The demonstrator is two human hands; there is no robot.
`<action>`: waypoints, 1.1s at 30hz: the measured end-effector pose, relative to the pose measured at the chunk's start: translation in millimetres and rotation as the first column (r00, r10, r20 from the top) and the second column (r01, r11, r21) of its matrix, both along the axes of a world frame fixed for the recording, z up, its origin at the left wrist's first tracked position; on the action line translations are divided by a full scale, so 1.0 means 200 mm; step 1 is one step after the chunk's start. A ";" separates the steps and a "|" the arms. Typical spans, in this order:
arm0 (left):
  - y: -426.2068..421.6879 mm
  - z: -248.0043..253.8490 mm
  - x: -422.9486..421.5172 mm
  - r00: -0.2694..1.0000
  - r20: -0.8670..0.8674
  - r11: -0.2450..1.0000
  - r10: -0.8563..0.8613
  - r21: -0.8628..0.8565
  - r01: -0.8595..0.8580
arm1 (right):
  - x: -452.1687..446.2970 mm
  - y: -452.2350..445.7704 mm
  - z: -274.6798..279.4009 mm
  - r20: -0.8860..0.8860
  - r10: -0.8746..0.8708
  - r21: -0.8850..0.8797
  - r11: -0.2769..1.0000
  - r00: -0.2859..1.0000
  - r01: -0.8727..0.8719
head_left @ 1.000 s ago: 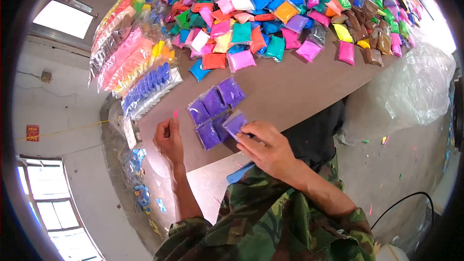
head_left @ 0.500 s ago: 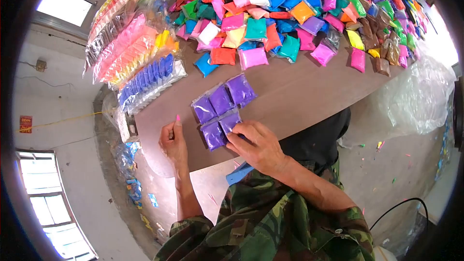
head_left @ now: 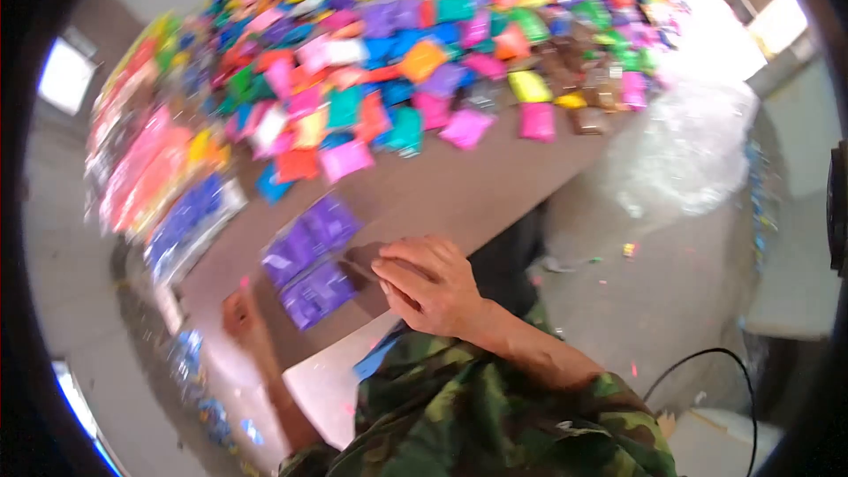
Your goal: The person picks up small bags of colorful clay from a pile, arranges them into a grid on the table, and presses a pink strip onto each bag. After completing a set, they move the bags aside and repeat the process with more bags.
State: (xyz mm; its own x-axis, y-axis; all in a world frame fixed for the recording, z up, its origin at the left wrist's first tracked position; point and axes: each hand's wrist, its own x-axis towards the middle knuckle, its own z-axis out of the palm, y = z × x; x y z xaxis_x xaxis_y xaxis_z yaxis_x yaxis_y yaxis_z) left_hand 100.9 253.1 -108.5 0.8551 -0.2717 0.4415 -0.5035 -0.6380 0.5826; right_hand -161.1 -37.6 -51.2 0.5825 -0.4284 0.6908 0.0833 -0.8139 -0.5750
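Note:
Several purple packets (head_left: 311, 243) in clear wrap lie flat in two rows on the brown table (head_left: 459, 181). To the right of the lower row, my right hand (head_left: 433, 287) hovers apart from them. Its fingers are bent with gaps between them, and no object shows in it. My left hand (head_left: 243, 318) is left of the packets at the table's near-left edge, closed like a fist. A small pink tip (head_left: 245, 282) stands up at its thumb; blur hides whether it is a nail or a held piece.
A large heap of colourful packets (head_left: 424, 57) covers the table's far side. Bagged rows of packets (head_left: 190, 212) are stacked at the left. A clear plastic sheet or bag (head_left: 693, 155) hangs beyond the right edge. A black cable (head_left: 707, 353) curves at the lower right.
My right hand has come off the lower purple packets and moved to their right. The camera has turned, so the table appears shifted left. My left hand keeps its closed shape.

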 end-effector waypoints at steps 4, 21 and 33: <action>0.04 -0.07 0.08 0.999 -0.006 0.999 0.033 -0.031 -0.034 | -0.28 -0.53 0.03 -0.056 -0.437 -0.076 0.899 0.898 0.432; 0.14 -0.10 0.18 0.993 -0.072 0.983 0.092 0.163 -0.079 | -0.98 -2.02 0.04 -0.494 -0.825 -0.368 0.486 0.276 0.793; 0.01 0.02 0.06 0.994 -0.059 0.991 0.095 0.098 -0.089 | -1.21 -1.88 0.12 -0.298 -0.827 0.113 0.465 0.476 0.878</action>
